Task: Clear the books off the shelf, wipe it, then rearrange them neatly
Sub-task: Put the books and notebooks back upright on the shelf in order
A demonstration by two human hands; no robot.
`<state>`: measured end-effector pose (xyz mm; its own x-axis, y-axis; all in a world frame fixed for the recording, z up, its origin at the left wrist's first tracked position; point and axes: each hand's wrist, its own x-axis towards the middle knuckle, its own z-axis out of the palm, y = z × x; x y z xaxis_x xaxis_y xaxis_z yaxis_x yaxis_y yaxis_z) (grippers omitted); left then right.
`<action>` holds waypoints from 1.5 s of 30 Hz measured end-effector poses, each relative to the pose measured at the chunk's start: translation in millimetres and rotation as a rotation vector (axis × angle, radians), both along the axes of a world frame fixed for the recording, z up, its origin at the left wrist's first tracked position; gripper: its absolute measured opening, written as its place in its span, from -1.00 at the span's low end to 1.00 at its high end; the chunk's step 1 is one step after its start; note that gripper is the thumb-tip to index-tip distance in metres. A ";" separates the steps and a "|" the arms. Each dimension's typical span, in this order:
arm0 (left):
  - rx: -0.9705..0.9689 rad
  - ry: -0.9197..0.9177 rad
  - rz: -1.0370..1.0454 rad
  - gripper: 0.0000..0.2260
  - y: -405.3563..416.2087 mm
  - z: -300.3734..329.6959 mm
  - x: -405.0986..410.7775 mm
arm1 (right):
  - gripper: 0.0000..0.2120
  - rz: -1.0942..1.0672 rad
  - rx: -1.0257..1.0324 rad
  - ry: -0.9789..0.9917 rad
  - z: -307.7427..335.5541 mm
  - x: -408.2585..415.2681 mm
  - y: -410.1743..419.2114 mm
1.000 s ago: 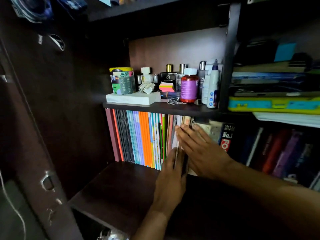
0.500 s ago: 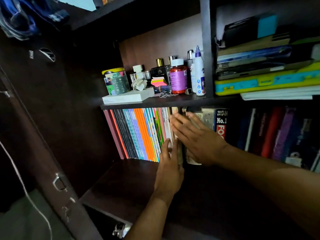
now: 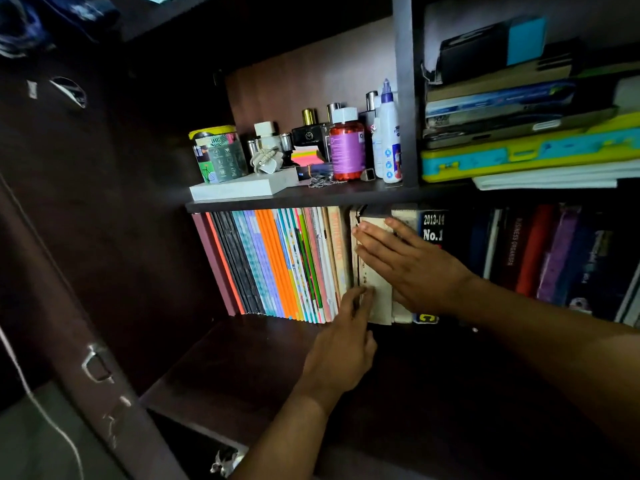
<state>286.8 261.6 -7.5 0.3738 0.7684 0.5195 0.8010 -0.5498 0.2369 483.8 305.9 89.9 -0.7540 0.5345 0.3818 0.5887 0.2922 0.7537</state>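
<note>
**Squaring the Book Row on the Lower Shelf**

The books [image 3: 277, 261] stand upright on the lower shelf [image 3: 225, 368], spines outward, directly beneath the upper shelf board [image 3: 311, 197]. The left portion is a leaning row of thin, soft-cover volumes; these are judged light and flexible, liable to buckle or slide if handled singly. A worn cream-spined book [image 3: 375, 306] stands at the row's right end, beside thicker, stiffer volumes [image 3: 431, 230] judged heavier. Take hold of thin volumes as a block, clamped from both sides low on the spines; a thick book is best taken by its spine.

The left hand [image 3: 341, 348] reaches upward from below, fingertips at the base of the cream-spined book. Its fingers appear extended, but blur prevents telling whether the grip is closed on anything. The right hand [image 3: 412, 263] extends from the right, palm flat and fingers straight against the spines, pressing rather than grasping; its grip is wide and holds nothing.

Bottles [image 3: 346, 147] and a tin [image 3: 216, 154] stand on the upper shelf board.
</note>
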 end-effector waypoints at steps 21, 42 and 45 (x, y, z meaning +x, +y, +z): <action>-0.004 -0.104 -0.032 -0.13 16.4 -12.4 -7.7 | -0.08 -0.032 -0.162 0.356 -39.5 17.2 -35.3; 0.099 -0.166 0.493 -0.40 39.0 108.4 39.8 | -0.39 0.146 -0.359 1.287 -85.2 31.4 -74.7; 0.145 -0.111 0.471 -0.28 34.3 109.6 39.2 | -0.41 0.123 -0.363 1.405 -83.8 34.0 -75.7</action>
